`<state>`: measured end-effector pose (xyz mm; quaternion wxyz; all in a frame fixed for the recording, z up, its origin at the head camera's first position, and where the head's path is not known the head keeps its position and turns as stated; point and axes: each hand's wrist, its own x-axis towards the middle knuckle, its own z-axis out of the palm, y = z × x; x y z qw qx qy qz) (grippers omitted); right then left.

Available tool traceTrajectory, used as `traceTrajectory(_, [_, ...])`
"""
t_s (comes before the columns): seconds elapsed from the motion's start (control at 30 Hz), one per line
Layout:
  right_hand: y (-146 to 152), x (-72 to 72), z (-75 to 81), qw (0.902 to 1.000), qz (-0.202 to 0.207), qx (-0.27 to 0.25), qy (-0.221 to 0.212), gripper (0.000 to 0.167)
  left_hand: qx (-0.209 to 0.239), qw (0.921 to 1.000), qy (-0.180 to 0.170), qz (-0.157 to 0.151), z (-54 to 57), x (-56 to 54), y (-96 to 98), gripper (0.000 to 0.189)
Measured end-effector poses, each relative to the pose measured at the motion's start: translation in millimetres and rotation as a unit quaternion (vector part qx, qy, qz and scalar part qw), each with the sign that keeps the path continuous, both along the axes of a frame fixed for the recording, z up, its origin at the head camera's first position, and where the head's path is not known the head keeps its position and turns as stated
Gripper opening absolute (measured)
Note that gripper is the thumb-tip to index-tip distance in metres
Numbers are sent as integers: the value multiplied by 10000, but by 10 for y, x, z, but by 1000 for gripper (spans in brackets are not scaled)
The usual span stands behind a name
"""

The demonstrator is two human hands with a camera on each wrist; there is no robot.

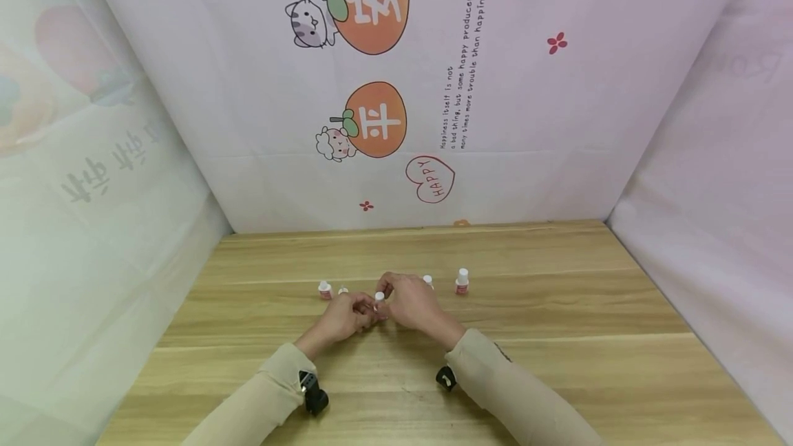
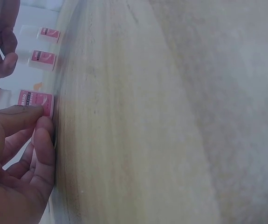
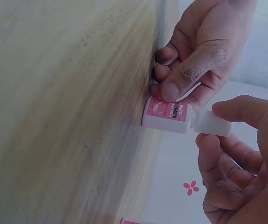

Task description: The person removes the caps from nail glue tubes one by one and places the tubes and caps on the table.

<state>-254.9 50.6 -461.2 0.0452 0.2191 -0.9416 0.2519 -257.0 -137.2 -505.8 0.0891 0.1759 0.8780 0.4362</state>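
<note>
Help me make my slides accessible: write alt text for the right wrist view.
A left hand grips a small white bottle with a pink label while the right hand pinches its white cap. A wooden tabletop fills the left side; a red flower marks the pale backdrop.

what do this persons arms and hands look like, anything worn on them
The left sleeve and right sleeve are beige and long. A black device sits at the left wrist, and a second black device at the right. The left hand and right hand wear no gloves.
</note>
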Motion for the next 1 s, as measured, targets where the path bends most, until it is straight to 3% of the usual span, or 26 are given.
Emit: traceTrajectory(1.0, [14, 5, 9, 9999, 43, -128, 5, 14, 169, 9998, -53, 4, -9, 4, 0, 23])
